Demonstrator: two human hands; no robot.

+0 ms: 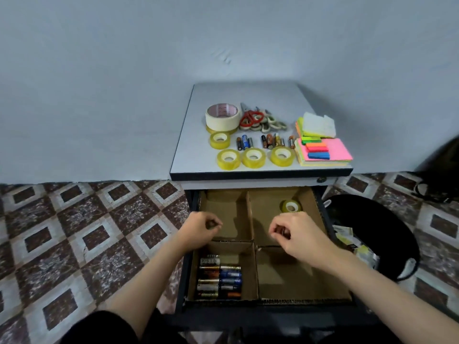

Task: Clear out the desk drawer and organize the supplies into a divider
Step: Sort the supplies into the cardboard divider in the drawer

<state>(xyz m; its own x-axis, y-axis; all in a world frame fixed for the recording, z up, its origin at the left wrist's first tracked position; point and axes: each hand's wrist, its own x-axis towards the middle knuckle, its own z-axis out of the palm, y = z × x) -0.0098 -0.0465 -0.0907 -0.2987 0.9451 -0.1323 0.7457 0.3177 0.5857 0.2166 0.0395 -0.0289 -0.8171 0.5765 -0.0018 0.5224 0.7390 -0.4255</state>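
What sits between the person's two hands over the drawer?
In the head view, only the cardboard divider's upright middle wall runs between the left hand and the right hand, below them.

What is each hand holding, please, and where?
Right hand pinches a small dark cylinder, probably a battery; the hold, and whether the left hand holds anything, cannot be told.

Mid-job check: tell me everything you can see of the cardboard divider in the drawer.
The divider is plain brown corrugated cardboard, a tray with crossed walls making four compartments, sitting flat inside the open drawer. The near-left compartment holds batteries lying side by side; the far-right holds one yellow tape roll. The other two show only cardboard where visible. The left hand and right hand, both curled, hang over the far compartments, covering part of them; contact is unclear.
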